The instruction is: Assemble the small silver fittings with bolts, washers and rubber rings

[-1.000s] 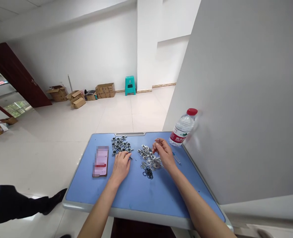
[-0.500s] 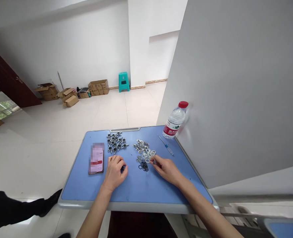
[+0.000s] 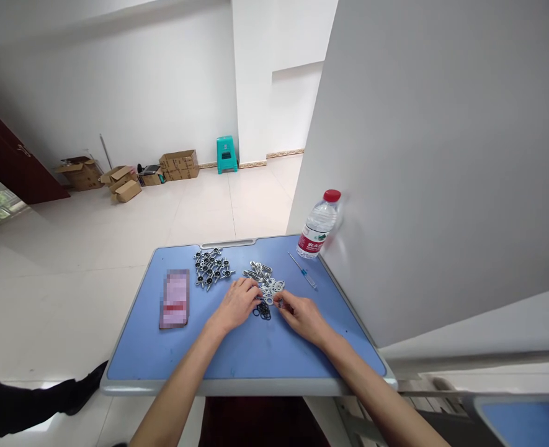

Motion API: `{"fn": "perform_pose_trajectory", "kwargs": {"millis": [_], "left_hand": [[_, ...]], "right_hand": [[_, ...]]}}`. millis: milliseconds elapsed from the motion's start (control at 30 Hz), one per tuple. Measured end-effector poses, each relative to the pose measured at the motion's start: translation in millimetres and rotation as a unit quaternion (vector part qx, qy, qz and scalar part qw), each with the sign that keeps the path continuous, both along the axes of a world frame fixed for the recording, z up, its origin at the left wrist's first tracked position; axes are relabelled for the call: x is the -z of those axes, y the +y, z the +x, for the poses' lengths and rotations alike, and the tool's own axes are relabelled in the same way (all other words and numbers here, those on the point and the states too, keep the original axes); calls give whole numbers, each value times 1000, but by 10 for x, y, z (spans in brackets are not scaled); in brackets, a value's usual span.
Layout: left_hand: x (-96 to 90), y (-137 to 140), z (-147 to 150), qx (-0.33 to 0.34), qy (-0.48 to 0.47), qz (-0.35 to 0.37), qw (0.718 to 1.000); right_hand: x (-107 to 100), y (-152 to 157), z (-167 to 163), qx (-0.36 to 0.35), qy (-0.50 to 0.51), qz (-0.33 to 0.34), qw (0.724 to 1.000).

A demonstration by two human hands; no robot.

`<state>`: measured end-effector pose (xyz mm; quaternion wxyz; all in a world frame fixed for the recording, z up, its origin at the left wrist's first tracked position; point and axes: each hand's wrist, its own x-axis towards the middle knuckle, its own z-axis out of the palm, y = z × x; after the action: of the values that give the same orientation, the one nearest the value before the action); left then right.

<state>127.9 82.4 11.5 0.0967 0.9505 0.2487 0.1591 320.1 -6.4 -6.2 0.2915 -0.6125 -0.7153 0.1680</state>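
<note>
My left hand (image 3: pixel 239 304) reaches over the left side of the small parts, its fingers curled and pressed together; what they hold is hidden. My right hand (image 3: pixel 299 313) pinches at the right edge of the flat silver washers (image 3: pixel 278 285), thumb and forefinger closed; the thing between them is too small to make out. Black rubber rings (image 3: pixel 263 313) lie in a heap between the hands. Beyond the washers is a pile of shiny oblong metal pieces (image 3: pixel 258 270). Silver fittings with round black centres (image 3: pixel 209 267) form a group farther left.
On the blue table (image 3: pixel 274 357) lie a phone (image 3: pixel 175 299) at left and a small screwdriver (image 3: pixel 304 272) at right. A red-capped water bottle (image 3: pixel 318 228) stands by the grey panel (image 3: pixel 418 186). A person's dark-clad leg (image 3: pixel 23 397) shows at lower left.
My left hand has moved right, from beside the phone to the small parts. My right hand stays by the washers. The whole view has shifted slightly.
</note>
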Motion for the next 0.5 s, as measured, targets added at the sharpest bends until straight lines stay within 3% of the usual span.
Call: {"fn": "perform_pose_trajectory", "kwargs": {"millis": [500], "left_hand": [[56,24,84,-56,62,73,994]], "right_hand": [[100,29,11,-8,-53,-5,999]]}}
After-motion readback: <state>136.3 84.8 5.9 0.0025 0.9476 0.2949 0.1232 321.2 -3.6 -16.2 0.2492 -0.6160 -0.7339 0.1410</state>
